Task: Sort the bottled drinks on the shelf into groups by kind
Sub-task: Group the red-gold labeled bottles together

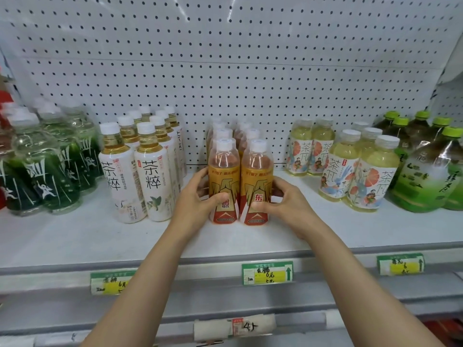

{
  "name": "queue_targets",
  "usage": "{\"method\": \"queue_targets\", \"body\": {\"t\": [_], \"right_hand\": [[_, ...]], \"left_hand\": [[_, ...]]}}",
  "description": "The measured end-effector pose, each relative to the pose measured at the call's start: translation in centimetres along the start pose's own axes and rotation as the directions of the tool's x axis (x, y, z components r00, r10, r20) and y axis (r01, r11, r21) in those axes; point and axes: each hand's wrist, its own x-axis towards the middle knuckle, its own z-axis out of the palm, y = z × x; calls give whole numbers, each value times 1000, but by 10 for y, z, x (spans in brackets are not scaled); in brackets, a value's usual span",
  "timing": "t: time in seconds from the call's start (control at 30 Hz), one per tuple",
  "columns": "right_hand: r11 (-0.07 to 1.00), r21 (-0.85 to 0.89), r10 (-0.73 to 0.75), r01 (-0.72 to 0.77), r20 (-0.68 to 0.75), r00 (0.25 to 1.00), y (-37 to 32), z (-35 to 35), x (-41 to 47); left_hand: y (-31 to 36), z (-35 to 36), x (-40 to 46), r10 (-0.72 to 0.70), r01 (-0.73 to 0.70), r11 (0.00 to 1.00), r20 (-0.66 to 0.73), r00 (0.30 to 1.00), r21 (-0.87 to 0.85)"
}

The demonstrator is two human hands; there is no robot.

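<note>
Front pair of orange energy-drink bottles being squared up in the middle of the shelf [313, 234].

The left orange bottle [223, 181] is gripped by the left hand [198, 196] and the right orange bottle [256, 182] by the right hand [288, 199], fingers curled round each; both stand upright, touching, at the head of their two rows. The sorting appears nearly done; next, the pair likely needs only aligning and releasing. Readable: "茶粹" on the white tea bottles [152, 176], "茶π" on the yellow bottles [370, 179], "东" on the right orange bottle, "6元" on a price tag [266, 272].

rear orange bottles [218, 132] blurred; green bottles [451, 176] edge-cropped
</note>
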Motion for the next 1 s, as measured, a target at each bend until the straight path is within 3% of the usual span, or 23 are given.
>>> {"method": "queue_targets", "body": {"t": [0.4, 0.5, 0.6, 0.7, 0.77, 0.87, 0.93, 1.0], "right_hand": [[1000, -12, -11, 10, -67, 998, 2, 10, 5], [999, -29, -28, 28, -5, 1000, -3, 3, 3], [999, -42, -26, 30, 77, 997, -11, -30, -4], [993, -24, -120, 119, -39, 992, -18, -86, -10], [978, -7, -204, 208, -231, 951, -16, -128, -16], [964, -125, -264, 234, -528, 807, 7, -185, -21], [979, -139, -203, 151, -550, 810, 26, -215, -21], [994, -103, -86, 46, -419, 904, 43, -234, -21]], "left_hand": [[6, 17, -6, -44, 45, 999, -58, 997, 12], [22, 33, -9, -84, 98, 994, -220, 972, 56], [48, 66, -18, 146, -12, 963, -482, 864, 269], [83, 117, -26, 379, -207, 915, -563, 734, 347], [97, 158, -23, 437, -303, 895, -498, 749, 329], [99, 222, -9, 392, -332, 911, -263, 882, 246], [92, 258, 7, 255, -238, 962, -128, 959, 130], [86, 284, 23, 101, -100, 995, -44, 994, 31]]}}
